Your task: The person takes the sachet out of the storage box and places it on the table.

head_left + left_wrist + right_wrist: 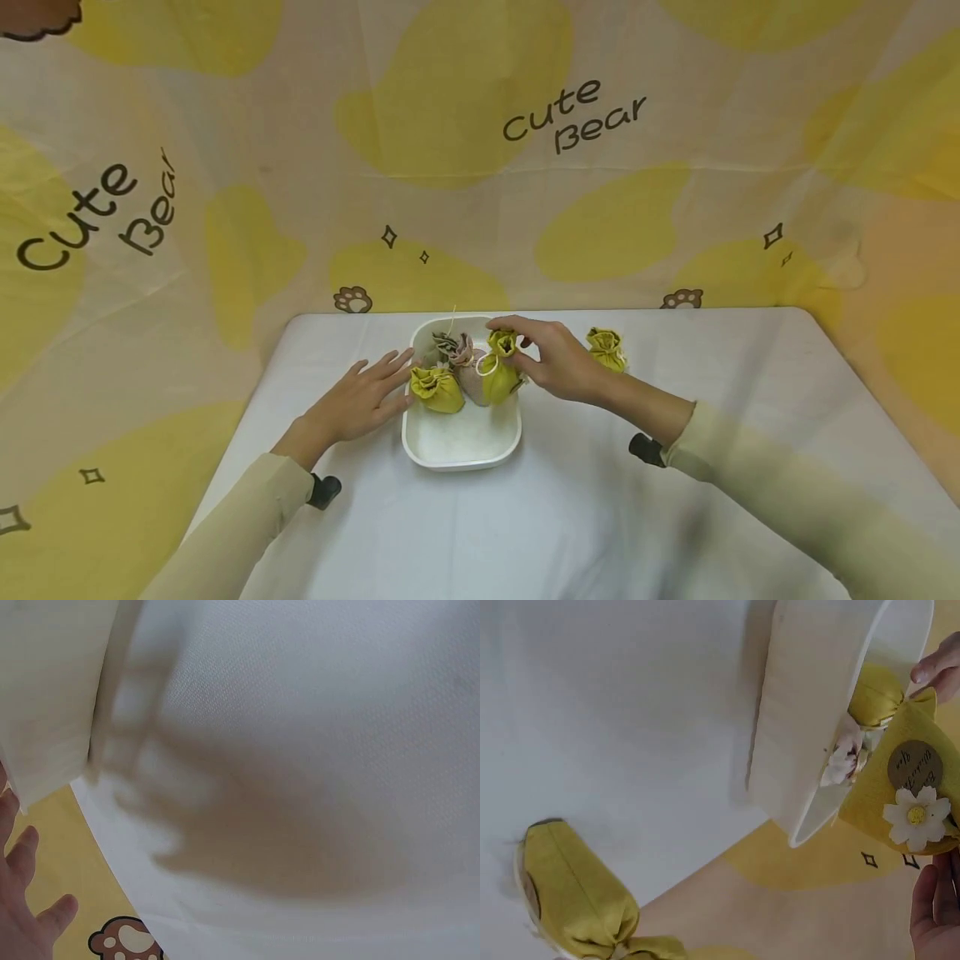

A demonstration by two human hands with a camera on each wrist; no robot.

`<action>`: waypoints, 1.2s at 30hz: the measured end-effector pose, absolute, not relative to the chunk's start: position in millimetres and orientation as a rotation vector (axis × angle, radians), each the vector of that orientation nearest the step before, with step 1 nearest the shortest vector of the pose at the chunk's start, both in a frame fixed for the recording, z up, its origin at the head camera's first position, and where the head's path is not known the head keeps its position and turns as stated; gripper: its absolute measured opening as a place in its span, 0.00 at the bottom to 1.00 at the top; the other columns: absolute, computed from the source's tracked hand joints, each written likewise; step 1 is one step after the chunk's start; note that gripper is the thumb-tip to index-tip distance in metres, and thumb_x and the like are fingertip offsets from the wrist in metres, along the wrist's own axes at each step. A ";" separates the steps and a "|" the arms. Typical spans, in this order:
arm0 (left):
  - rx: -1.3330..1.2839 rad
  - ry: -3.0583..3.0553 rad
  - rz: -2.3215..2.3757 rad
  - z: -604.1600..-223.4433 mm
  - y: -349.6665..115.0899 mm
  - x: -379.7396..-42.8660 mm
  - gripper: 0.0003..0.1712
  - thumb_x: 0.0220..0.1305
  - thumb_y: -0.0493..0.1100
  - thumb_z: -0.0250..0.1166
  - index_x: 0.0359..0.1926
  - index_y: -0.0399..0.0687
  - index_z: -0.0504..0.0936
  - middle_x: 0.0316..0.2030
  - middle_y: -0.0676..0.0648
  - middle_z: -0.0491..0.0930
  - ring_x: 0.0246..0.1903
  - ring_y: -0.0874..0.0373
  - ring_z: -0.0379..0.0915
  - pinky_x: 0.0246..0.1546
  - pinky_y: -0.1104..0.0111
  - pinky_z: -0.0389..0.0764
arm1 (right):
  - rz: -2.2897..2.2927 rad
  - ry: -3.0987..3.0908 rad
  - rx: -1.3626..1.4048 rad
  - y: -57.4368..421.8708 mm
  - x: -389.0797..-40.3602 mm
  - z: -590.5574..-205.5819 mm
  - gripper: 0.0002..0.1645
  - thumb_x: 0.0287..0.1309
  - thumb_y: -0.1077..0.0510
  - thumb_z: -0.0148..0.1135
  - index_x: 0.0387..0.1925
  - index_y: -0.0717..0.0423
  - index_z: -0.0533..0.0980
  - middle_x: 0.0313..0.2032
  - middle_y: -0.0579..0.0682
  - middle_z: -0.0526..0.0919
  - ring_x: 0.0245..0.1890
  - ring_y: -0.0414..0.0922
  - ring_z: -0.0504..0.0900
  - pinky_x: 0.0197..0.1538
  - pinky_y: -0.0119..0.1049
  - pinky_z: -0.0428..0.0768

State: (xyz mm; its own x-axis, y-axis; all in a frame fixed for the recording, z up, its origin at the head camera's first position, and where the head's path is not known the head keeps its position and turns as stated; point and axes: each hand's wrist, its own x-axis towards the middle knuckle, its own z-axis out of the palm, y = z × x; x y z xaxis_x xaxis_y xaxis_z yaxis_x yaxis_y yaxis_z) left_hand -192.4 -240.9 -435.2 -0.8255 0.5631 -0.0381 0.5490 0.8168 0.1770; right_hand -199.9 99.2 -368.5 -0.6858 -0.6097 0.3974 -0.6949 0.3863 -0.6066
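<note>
Over the right side of a white tray (461, 446), my right hand (564, 364) pinches the gathered top of a yellow drawstring pouch (498, 382). A white flower and a round brown label show on that pouch (877, 802) in the right wrist view. My left hand (358, 403) lies with fingers spread at the tray's left rim. Beside its fingertips, another yellow pouch (441, 392) sits inside the tray. A pinkish pouch (472, 383) stands between the yellow ones, with a grey-green pouch (444, 343) behind, partly hidden.
A further yellow pouch (606, 348) lies on the white-covered table (570, 500), right of the tray and beyond my right forearm. Behind the table's far edge hangs a yellow patterned cloth (450, 208). Black wrist devices (325, 492) protrude below both sleeves.
</note>
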 end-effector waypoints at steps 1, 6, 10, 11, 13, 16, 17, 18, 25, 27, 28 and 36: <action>0.896 2.908 0.232 -434.9 -240.9 -192.6 0.35 0.75 0.60 0.49 0.74 0.47 0.64 0.77 0.46 0.50 0.75 0.42 0.47 0.69 0.38 0.52 | 1.178 -2.524 1.167 102.2 -201.5 -368.1 0.28 0.58 0.71 0.66 0.61 0.60 0.74 0.52 0.52 0.85 0.50 0.47 0.82 0.50 0.46 0.82; 0.910 2.901 0.200 -432.3 -240.4 -193.3 0.36 0.75 0.60 0.50 0.74 0.47 0.64 0.77 0.46 0.50 0.75 0.42 0.47 0.69 0.38 0.53 | 1.157 -2.525 1.057 116.3 -207.9 -369.2 0.29 0.58 0.73 0.64 0.62 0.62 0.74 0.51 0.54 0.84 0.47 0.48 0.82 0.49 0.46 0.82; 0.900 2.892 0.187 -430.7 -240.0 -193.7 0.36 0.74 0.61 0.50 0.75 0.47 0.64 0.77 0.46 0.50 0.75 0.43 0.46 0.69 0.38 0.52 | 1.142 -2.545 0.993 127.1 -212.1 -375.1 0.31 0.57 0.74 0.65 0.63 0.62 0.73 0.52 0.55 0.83 0.47 0.50 0.82 0.49 0.48 0.82; 0.899 2.891 0.183 -430.5 -239.9 -193.8 0.36 0.74 0.61 0.50 0.75 0.47 0.64 0.77 0.46 0.50 0.75 0.43 0.46 0.69 0.38 0.52 | 1.137 -2.553 0.978 129.8 -213.1 -377.0 0.31 0.57 0.74 0.65 0.63 0.61 0.73 0.52 0.55 0.83 0.47 0.50 0.82 0.49 0.49 0.82; 0.899 2.889 0.181 -430.4 -239.8 -194.2 0.36 0.74 0.61 0.49 0.74 0.47 0.64 0.78 0.46 0.50 0.76 0.43 0.46 0.69 0.39 0.52 | 1.124 -2.575 0.948 135.2 -215.0 -381.2 0.31 0.57 0.74 0.65 0.63 0.60 0.73 0.52 0.55 0.83 0.47 0.51 0.82 0.50 0.50 0.81; 0.911 2.893 0.183 -431.1 -240.0 -195.1 0.36 0.74 0.61 0.49 0.73 0.47 0.66 0.77 0.46 0.50 0.75 0.42 0.46 0.69 0.39 0.53 | 1.109 -2.605 0.909 142.9 -218.9 -387.5 0.31 0.59 0.74 0.63 0.64 0.60 0.72 0.51 0.55 0.83 0.48 0.52 0.82 0.52 0.53 0.80; 0.916 2.896 0.184 -431.4 -240.0 -195.4 0.35 0.74 0.61 0.50 0.73 0.47 0.66 0.77 0.46 0.51 0.75 0.42 0.47 0.69 0.39 0.53 | 1.100 -2.619 0.894 145.3 -220.2 -389.4 0.31 0.59 0.73 0.63 0.64 0.60 0.71 0.52 0.55 0.83 0.49 0.53 0.82 0.53 0.53 0.80; 0.920 2.898 0.186 -431.6 -240.1 -195.7 0.35 0.74 0.61 0.50 0.73 0.47 0.67 0.77 0.46 0.51 0.75 0.42 0.47 0.69 0.38 0.54 | 1.095 -2.625 0.885 147.7 -221.8 -391.4 0.31 0.59 0.74 0.62 0.65 0.61 0.71 0.52 0.56 0.83 0.49 0.53 0.82 0.53 0.54 0.79; 0.936 2.898 0.200 -431.9 -240.7 -196.0 0.35 0.74 0.61 0.50 0.73 0.46 0.67 0.77 0.45 0.52 0.75 0.42 0.47 0.68 0.38 0.55 | 1.067 -2.671 0.805 159.8 -231.0 -400.6 0.32 0.59 0.72 0.63 0.65 0.60 0.70 0.52 0.58 0.83 0.46 0.52 0.82 0.45 0.47 0.80; 0.932 2.894 0.206 -432.2 -240.7 -196.0 0.36 0.74 0.61 0.49 0.73 0.46 0.67 0.77 0.45 0.51 0.75 0.42 0.47 0.68 0.38 0.54 | 1.054 -2.691 0.786 162.1 -233.2 -403.1 0.32 0.60 0.71 0.63 0.66 0.60 0.70 0.52 0.58 0.83 0.41 0.50 0.80 0.38 0.43 0.78; 0.929 2.893 0.209 -432.5 -240.7 -196.1 0.36 0.74 0.61 0.49 0.73 0.46 0.67 0.77 0.46 0.51 0.75 0.42 0.47 0.68 0.38 0.54 | 1.047 -2.703 0.776 163.0 -234.0 -404.2 0.32 0.60 0.70 0.63 0.66 0.59 0.70 0.52 0.58 0.83 0.38 0.49 0.79 0.36 0.41 0.77; 0.922 2.898 0.187 -434.3 -241.3 -197.3 0.37 0.74 0.63 0.48 0.74 0.47 0.65 0.77 0.46 0.50 0.75 0.43 0.47 0.69 0.38 0.54 | 0.963 -2.793 0.741 171.1 -238.9 -414.8 0.33 0.58 0.67 0.66 0.65 0.61 0.70 0.51 0.60 0.84 0.33 0.48 0.79 0.33 0.39 0.76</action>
State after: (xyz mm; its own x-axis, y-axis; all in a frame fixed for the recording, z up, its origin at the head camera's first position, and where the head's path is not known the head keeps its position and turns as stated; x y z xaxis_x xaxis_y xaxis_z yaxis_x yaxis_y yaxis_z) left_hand -197.3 -241.3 -434.3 -0.8128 0.5801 -0.0527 0.5685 0.8098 0.1450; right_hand -238.9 171.1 -414.8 -0.8773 -0.4149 0.2412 -0.4754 0.6825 -0.5551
